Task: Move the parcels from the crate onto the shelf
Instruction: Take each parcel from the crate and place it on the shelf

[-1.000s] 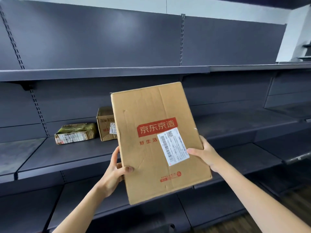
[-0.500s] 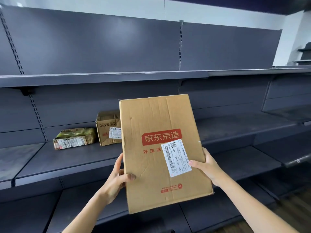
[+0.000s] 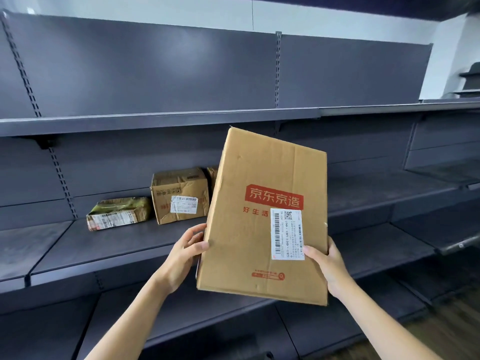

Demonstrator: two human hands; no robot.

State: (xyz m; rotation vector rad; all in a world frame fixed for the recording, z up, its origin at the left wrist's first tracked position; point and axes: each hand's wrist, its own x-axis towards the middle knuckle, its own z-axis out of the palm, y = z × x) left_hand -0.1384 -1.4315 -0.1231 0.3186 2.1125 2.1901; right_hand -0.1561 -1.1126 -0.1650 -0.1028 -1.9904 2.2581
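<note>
A large flat cardboard parcel (image 3: pixel 262 229) with a red logo and a white barcode label is held upright in front of the grey middle shelf (image 3: pixel 124 245), tilted so its top leans right. My left hand (image 3: pixel 185 252) grips its lower left edge. My right hand (image 3: pixel 324 261) grips its lower right edge, thumb on the label. On the shelf stand a small dented brown box (image 3: pixel 179 194) and, to its left, a flat greenish taped parcel (image 3: pixel 118 213). Part of another brown box (image 3: pixel 213 175) peeks out behind the held parcel. The crate is out of view.
An upper shelf (image 3: pixel 155 120) runs across above the held parcel. Lower shelves (image 3: pixel 181 318) lie below my arms. More shelving continues to the right (image 3: pixel 428 193), with wooden floor (image 3: pixel 446 331) at the bottom right.
The held parcel has shifted right and turned clockwise, its top now leaning right. The view has drawn nearer to the shelf, and more of the small brown box shows.
</note>
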